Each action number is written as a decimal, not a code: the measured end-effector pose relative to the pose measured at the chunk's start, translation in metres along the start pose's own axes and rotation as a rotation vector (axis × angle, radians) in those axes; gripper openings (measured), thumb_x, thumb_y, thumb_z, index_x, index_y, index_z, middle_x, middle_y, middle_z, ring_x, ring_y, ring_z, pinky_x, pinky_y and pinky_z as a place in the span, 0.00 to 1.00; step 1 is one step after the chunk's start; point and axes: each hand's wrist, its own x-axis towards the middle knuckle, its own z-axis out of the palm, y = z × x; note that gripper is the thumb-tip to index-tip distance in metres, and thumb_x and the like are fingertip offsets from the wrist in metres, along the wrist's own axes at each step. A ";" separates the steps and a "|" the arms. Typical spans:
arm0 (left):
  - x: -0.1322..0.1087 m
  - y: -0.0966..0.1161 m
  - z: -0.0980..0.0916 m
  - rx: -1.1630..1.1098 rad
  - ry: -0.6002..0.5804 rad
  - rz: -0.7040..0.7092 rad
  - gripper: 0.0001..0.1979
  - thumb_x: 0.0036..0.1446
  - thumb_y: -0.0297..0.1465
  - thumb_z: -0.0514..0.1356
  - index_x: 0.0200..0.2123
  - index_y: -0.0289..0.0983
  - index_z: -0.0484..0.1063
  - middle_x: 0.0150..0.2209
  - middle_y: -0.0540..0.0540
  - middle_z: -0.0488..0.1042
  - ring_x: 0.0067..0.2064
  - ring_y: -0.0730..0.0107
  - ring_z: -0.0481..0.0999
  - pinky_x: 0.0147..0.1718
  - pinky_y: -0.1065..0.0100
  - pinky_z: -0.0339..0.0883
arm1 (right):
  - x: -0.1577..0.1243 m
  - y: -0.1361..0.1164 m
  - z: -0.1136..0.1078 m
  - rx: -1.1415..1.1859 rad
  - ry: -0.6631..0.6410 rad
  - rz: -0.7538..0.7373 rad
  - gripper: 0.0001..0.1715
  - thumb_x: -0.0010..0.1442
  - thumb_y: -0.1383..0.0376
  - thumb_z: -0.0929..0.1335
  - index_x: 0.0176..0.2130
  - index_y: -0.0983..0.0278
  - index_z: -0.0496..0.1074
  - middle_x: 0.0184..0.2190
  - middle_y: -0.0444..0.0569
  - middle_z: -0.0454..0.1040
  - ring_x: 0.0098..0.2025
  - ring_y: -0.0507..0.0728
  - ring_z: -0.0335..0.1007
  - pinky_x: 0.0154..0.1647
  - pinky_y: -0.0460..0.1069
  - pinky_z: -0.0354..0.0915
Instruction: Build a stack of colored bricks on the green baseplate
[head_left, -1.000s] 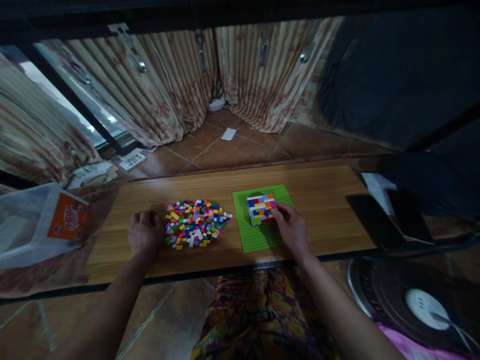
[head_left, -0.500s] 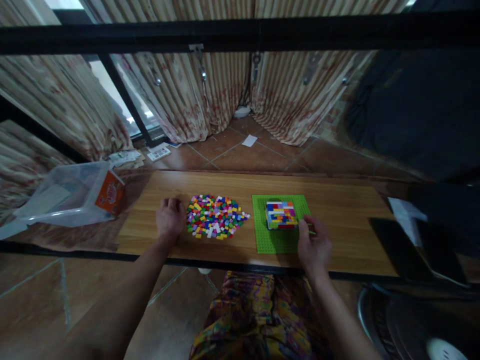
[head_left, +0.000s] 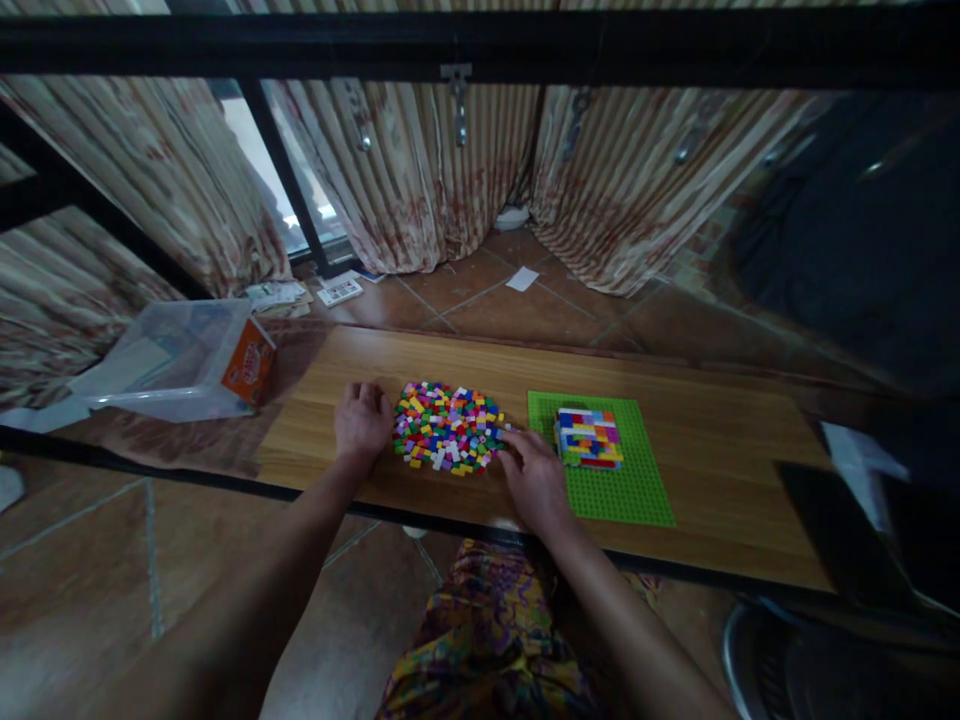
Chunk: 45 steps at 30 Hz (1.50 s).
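Observation:
A pile of small multicoloured toy bricks (head_left: 446, 428) lies on the wooden table. My left hand (head_left: 363, 428) rests at the pile's left edge, its fingers curled in, with nothing visible in them. My right hand (head_left: 534, 478) reaches to the pile's right edge. Its index finger and thumb look slightly apart beside the outermost bricks, and the other fingers are partly hidden. Just right of that hand, a low block built of coloured bricks (head_left: 589, 438) sits on the green studded baseplate (head_left: 626, 502).
A clear plastic box (head_left: 180, 375) with an orange label stands beyond the table's left end. Dark flat objects (head_left: 840, 530) lie at the right end. Striped curtains (head_left: 465, 190) hang behind, with papers on the tiled floor. A dark bar (head_left: 480, 45) crosses the top of view.
My right hand has left the right side of the brick block and moved left to the pile. My left hand stays by the pile. The camera view has shifted and tilted a little.

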 end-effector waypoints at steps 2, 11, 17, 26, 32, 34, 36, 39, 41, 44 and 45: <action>0.000 -0.001 0.000 -0.007 -0.003 0.002 0.14 0.58 0.33 0.51 0.42 0.34 0.73 0.43 0.37 0.71 0.42 0.57 0.72 0.41 0.60 0.64 | 0.003 0.001 0.003 -0.036 -0.009 0.008 0.12 0.63 0.64 0.64 0.43 0.59 0.76 0.41 0.52 0.75 0.46 0.60 0.71 0.51 0.57 0.66; -0.001 0.000 -0.001 -0.011 -0.015 -0.002 0.14 0.59 0.33 0.51 0.41 0.35 0.73 0.42 0.38 0.71 0.42 0.57 0.72 0.41 0.60 0.64 | -0.004 -0.006 -0.004 0.083 0.023 0.076 0.10 0.62 0.62 0.64 0.37 0.60 0.75 0.38 0.51 0.77 0.41 0.58 0.73 0.45 0.54 0.68; -0.001 0.001 -0.001 0.006 0.007 -0.010 0.14 0.58 0.34 0.51 0.41 0.35 0.73 0.43 0.38 0.71 0.42 0.57 0.72 0.41 0.60 0.64 | -0.032 -0.001 -0.035 0.200 0.091 0.226 0.11 0.61 0.59 0.65 0.38 0.60 0.76 0.36 0.48 0.78 0.38 0.57 0.74 0.41 0.52 0.69; 0.000 0.000 -0.002 0.001 -0.006 -0.007 0.15 0.58 0.34 0.51 0.41 0.35 0.73 0.43 0.38 0.71 0.42 0.57 0.72 0.41 0.60 0.64 | -0.044 0.037 -0.077 -0.042 0.292 0.219 0.15 0.61 0.57 0.64 0.39 0.62 0.77 0.38 0.52 0.77 0.39 0.59 0.73 0.42 0.55 0.69; 0.001 0.001 -0.004 0.010 -0.009 -0.011 0.15 0.58 0.34 0.50 0.41 0.35 0.73 0.43 0.37 0.71 0.41 0.57 0.72 0.41 0.60 0.65 | -0.031 0.042 -0.078 -0.180 0.299 0.181 0.16 0.63 0.58 0.62 0.40 0.62 0.77 0.37 0.53 0.76 0.38 0.59 0.72 0.42 0.55 0.69; 0.001 0.000 -0.003 0.008 -0.004 -0.010 0.15 0.58 0.35 0.51 0.41 0.35 0.73 0.44 0.37 0.71 0.42 0.57 0.72 0.41 0.60 0.65 | -0.029 0.043 -0.076 -0.218 0.295 0.187 0.17 0.62 0.59 0.62 0.39 0.62 0.77 0.37 0.54 0.76 0.38 0.60 0.72 0.42 0.55 0.68; 0.001 0.000 -0.003 0.001 -0.004 -0.010 0.15 0.58 0.35 0.51 0.41 0.35 0.73 0.44 0.37 0.71 0.42 0.57 0.72 0.42 0.60 0.65 | -0.027 0.044 -0.074 -0.242 0.308 0.190 0.16 0.62 0.58 0.63 0.38 0.62 0.78 0.36 0.54 0.76 0.39 0.60 0.72 0.42 0.55 0.68; 0.001 0.000 -0.003 -0.011 -0.015 -0.012 0.16 0.58 0.35 0.51 0.41 0.35 0.73 0.44 0.37 0.71 0.42 0.57 0.72 0.42 0.60 0.65 | -0.025 0.045 -0.073 -0.224 0.334 0.204 0.15 0.61 0.58 0.64 0.38 0.62 0.77 0.35 0.53 0.76 0.37 0.59 0.72 0.40 0.54 0.68; 0.001 0.000 -0.004 -0.014 -0.024 -0.018 0.16 0.58 0.35 0.51 0.41 0.35 0.73 0.44 0.37 0.71 0.42 0.57 0.72 0.42 0.60 0.65 | -0.024 0.046 -0.074 -0.189 0.355 0.231 0.15 0.60 0.57 0.65 0.38 0.63 0.77 0.35 0.52 0.76 0.34 0.58 0.72 0.38 0.54 0.68; 0.001 0.001 -0.005 -0.009 -0.022 -0.020 0.16 0.57 0.35 0.51 0.41 0.35 0.73 0.44 0.37 0.71 0.42 0.57 0.72 0.41 0.60 0.65 | -0.024 0.047 -0.074 -0.153 0.382 0.264 0.16 0.58 0.56 0.66 0.39 0.63 0.77 0.35 0.52 0.75 0.31 0.56 0.71 0.36 0.53 0.68; 0.001 0.001 -0.005 -0.009 -0.021 -0.018 0.16 0.57 0.35 0.51 0.41 0.35 0.73 0.44 0.37 0.71 0.42 0.57 0.72 0.41 0.60 0.65 | -0.024 0.047 -0.074 -0.148 0.387 0.267 0.16 0.58 0.55 0.67 0.39 0.63 0.77 0.35 0.52 0.75 0.31 0.56 0.71 0.35 0.53 0.68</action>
